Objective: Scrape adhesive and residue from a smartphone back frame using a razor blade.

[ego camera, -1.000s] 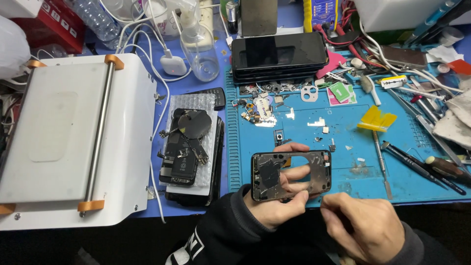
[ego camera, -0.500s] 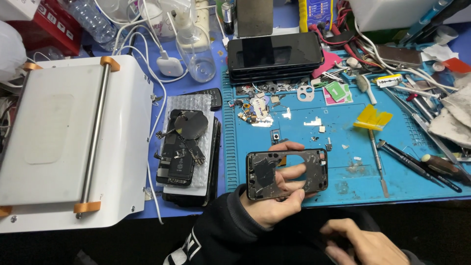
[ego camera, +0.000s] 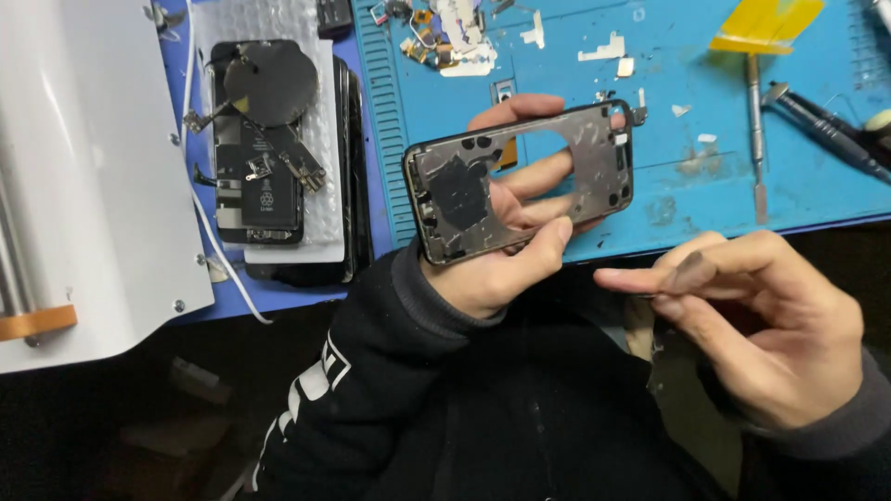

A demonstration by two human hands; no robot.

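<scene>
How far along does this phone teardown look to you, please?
Done: the phone frame is stripped, and removed internals lie on the padded sheet. In hand: the left hand holds the frame, and the right hand pinches a thin flat piece. Left: dark residue still clings inside the frame.

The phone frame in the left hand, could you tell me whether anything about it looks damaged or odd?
Yes. The phone frame, held in the left hand, is stripped: its back has a large gap through which the fingers show, and patches of residue cling to the remaining panel. The right hand pinches a small dark piece beside it.
</scene>
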